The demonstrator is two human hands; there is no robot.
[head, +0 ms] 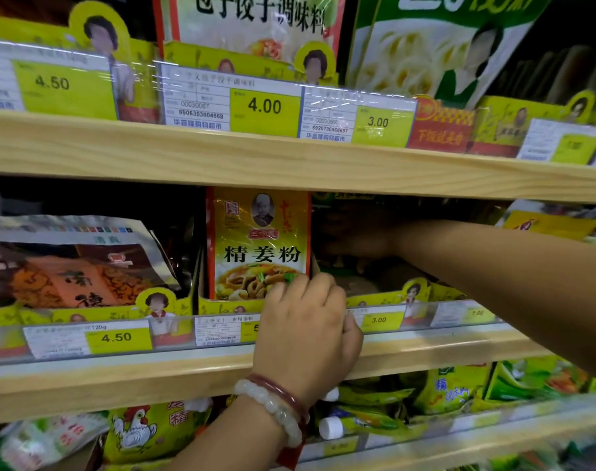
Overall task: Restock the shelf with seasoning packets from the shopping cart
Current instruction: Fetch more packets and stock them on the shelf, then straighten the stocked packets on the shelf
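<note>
Three pale wooden shelf boards (289, 164) cross the view, each slanting down toward the right edge. The front edge of the upper and middle boards carries a clear plastic rail (221, 338) holding white and yellow price labels (265, 108) printed 4.50, 4.00 and 3.00. The recess (96, 198) behind the middle board's left end is dark, while the board fronts are evenly lit.

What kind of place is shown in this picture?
Most likely a supermarket aisle for seasonings. Wooden shelves carry rows of printed price labels, such as 4.00 and 3.00, and display boxes hold seasoning packets. A person's left hand reaches to the middle shelf.
</note>
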